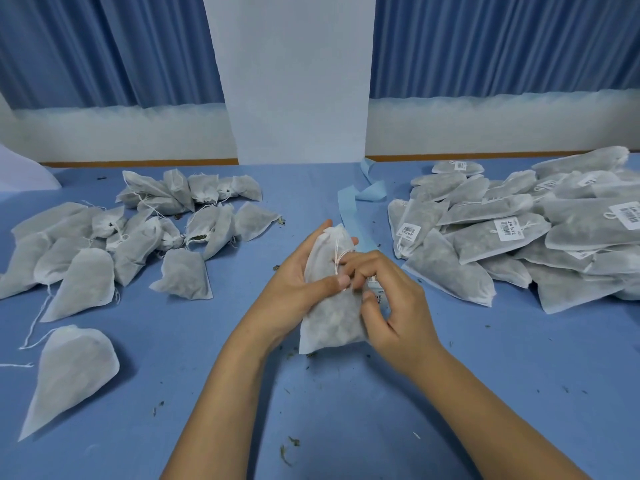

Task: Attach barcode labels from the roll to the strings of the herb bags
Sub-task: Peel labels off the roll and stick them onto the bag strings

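Head view: over the middle of the worktop (311,427), the left hand (294,285) grips a herb bag (329,317). Its fingers are curled behind the bag and its thumb presses the front. Dark dried herb shows through the white mesh. The bag's string (338,251) runs from the gathered neck down to the right hand (398,306), whose bent fingers pinch a barcode label (375,287) against the bag's right side.

Unlabelled bags (86,278) lie scattered toward the left edge, and labelled bags (512,233) are heaped toward the right edge and far right corner. A blue backing strip (349,209) trails from the far edge between the two groups. Open cloth with herb crumbs (294,441) stretches along the near edge, around the forearms.
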### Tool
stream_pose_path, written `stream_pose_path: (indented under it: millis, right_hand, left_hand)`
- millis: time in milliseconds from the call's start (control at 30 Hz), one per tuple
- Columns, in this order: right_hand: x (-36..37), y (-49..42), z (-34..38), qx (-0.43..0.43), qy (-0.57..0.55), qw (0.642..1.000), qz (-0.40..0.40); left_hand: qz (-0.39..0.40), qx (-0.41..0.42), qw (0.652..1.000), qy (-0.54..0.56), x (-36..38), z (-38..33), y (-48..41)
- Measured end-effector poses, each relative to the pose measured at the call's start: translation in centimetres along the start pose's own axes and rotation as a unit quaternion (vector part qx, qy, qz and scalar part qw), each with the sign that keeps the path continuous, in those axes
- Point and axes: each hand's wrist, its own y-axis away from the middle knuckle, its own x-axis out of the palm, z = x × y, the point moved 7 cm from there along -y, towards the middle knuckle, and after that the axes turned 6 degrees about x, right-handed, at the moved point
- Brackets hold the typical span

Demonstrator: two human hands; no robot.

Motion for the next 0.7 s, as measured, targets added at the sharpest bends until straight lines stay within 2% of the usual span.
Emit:
stream_pose_path:
  millis: [167, 267, 367, 467, 533, 567, 633, 700]
  right_hand:
    - [0.6, -0.1, 0.2, -0.030, 0.044, 0.998, 0.031]
    - [0.7, -0.2, -0.7, 0.004, 0.081, 0.995, 0.050]
    - [0.3, -0.5, -1.6, 0.084, -0.006, 0.995, 0.046]
    - [-1.7, -1.1, -2.8, 0.136, -0.101, 0.985, -0.032]
    - [-3.5, -1.3, -5.0, 0.211, -0.069, 0.970, -0.097]
    - [-4.2, -1.2, -6.4, 0.262, -0.034, 0.959, -0.105]
    - [-4.0, -0.5, -9.2, 0.376, 0.007, 0.925, -0.047]
    - [-2.7, 0.7, -11.0, 0.471, -0.039, 0.881, 0.026]
  left_hand:
    - [0.026, -0.010, 0.998, -0.053, 0.5, 0.4, 0.0]
    - [0.053, 0.001, 0.997, -0.057, 1.0, 0.2, 0.1]
    - [0.033, 0.041, 0.996, -0.069, 0.6, -0.6, 0.0]
    - [-0.047, 0.083, 0.992, -0.086, -0.6, -1.4, -0.2]
    - [-0.102, 0.105, 0.983, -0.115, -1.5, -1.5, -0.3]
    - [-0.126, 0.103, 0.977, -0.141, -1.9, -1.2, -0.4]
    - [-0.165, 0.095, 0.960, -0.205, -2.4, -0.8, -0.5]
    - [-0.167, 0.110, 0.939, -0.278, -2.3, -0.6, -0.7]
